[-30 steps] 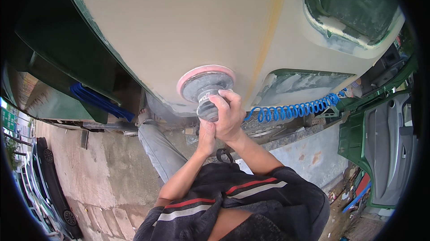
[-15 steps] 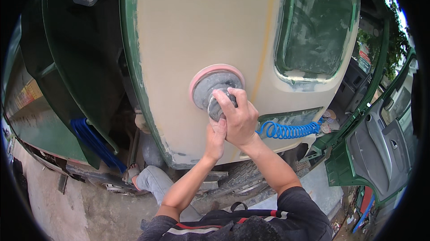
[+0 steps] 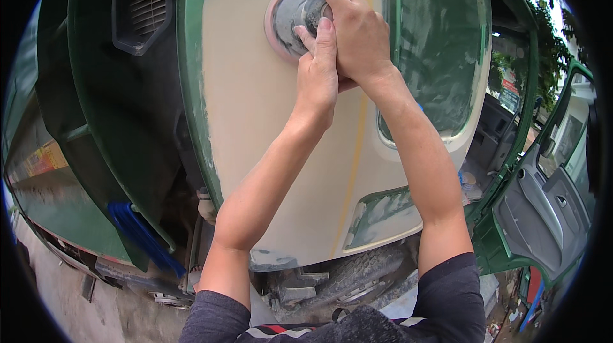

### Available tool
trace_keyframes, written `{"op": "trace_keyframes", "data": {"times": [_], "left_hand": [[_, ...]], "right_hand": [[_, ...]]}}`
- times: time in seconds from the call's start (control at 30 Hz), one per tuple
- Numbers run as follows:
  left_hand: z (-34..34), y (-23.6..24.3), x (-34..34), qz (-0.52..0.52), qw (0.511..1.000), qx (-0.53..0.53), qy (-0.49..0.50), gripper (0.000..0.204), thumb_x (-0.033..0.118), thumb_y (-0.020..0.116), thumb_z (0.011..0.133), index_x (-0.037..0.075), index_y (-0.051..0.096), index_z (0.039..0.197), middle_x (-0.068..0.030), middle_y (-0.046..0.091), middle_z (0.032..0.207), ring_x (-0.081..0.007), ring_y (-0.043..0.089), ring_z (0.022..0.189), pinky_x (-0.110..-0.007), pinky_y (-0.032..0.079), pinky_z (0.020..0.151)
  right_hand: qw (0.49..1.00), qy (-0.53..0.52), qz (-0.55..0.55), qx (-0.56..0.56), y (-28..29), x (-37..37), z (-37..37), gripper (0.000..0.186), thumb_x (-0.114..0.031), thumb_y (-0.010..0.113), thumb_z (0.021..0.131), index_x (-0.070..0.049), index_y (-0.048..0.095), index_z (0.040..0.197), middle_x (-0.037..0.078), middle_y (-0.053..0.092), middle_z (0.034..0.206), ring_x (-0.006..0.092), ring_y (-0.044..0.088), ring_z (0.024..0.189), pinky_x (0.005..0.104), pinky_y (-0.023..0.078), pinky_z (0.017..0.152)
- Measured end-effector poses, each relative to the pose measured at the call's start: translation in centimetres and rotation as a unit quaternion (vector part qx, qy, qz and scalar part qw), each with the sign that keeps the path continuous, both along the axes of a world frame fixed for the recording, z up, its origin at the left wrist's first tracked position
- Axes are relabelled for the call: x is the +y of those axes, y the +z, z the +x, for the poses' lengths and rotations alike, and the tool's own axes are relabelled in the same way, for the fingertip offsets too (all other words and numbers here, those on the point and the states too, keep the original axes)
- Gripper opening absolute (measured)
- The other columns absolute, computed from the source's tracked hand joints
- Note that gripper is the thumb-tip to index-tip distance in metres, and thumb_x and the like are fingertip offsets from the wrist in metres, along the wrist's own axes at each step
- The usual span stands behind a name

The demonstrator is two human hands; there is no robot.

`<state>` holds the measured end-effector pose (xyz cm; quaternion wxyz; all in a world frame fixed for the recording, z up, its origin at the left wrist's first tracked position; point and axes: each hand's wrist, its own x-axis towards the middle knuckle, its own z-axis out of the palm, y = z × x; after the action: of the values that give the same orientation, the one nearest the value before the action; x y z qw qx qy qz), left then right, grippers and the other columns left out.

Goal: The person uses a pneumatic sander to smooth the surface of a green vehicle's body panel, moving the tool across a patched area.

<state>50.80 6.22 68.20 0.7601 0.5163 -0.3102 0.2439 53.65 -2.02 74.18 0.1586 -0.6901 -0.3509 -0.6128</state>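
A round grey orbital sander (image 3: 288,24) with a pink-edged pad lies flat against the beige-coated panel (image 3: 255,119) of a green vehicle cab, high up near the side window (image 3: 440,37). My right hand (image 3: 361,33) wraps over the sander's dusty head from the right. From below, my left hand (image 3: 318,72) presses its thumb and fingers around the same head. Both arms are stretched upward. My right arm covers the blue coiled hose apart from small bits, and where it joins the sander is hidden.
A yellow stripe (image 3: 349,202) runs down the panel beside a green recess (image 3: 383,212). An open door (image 3: 549,209) stands at the right. At the left are a dark vent (image 3: 145,5) and a bundle of blue hose (image 3: 137,234). A tyre (image 3: 370,273) shows below.
Both hands have carried the sander up the panel, from beside the window's lower corner to near the top of the view. My arms are straighter, and the blue coil is now mostly covered.
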Motion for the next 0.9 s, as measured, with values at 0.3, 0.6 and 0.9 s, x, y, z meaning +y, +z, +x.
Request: {"op": "trace_keyframes", "data": {"times": [0.3,0.6,0.9], "left_hand": [[4.7,6.9,-2.6,-0.07,0.981,-0.057,-0.169,0.086,0.058,0.056,0.099,-0.009,0.036,0.148,-0.0276,0.059,0.138,-0.0322,0.066,0.122,-0.045,0.056,0.104],[-0.3,-4.3,-1.2,-0.103,0.993,-0.06,0.0,0.073,0.063,0.023,0.11,0.004,0.045,0.149,-0.0123,0.06,0.134,-0.0226,0.065,0.122,-0.041,0.059,0.101],[1.6,0.4,-1.7,-0.045,0.995,-0.089,0.021,0.085,0.066,0.024,0.108,-0.009,0.056,0.132,-0.0213,0.067,0.123,-0.0292,0.072,0.11,-0.042,0.064,0.094]], "right_hand": [[0.999,-0.022,0.005,-0.044,8.1,-2.2,-0.1,0.049,-0.033,0.08,0.081,-0.007,0.059,0.117,0.025,0.066,0.109,0.0479,0.067,0.099,0.0555,0.055,0.083],[0.996,-0.019,-0.083,0.016,-2.2,0.6,-1.4,0.045,-0.027,0.077,0.085,-0.013,0.058,0.123,0.018,0.062,0.108,0.04,0.074,0.081,0.0494,0.061,0.07],[0.999,0.034,-0.014,-0.035,1.8,-0.8,-0.3,0.049,-0.031,0.077,0.081,-0.004,0.061,0.119,0.025,0.067,0.109,0.0478,0.066,0.098,0.0542,0.055,0.084]]}}
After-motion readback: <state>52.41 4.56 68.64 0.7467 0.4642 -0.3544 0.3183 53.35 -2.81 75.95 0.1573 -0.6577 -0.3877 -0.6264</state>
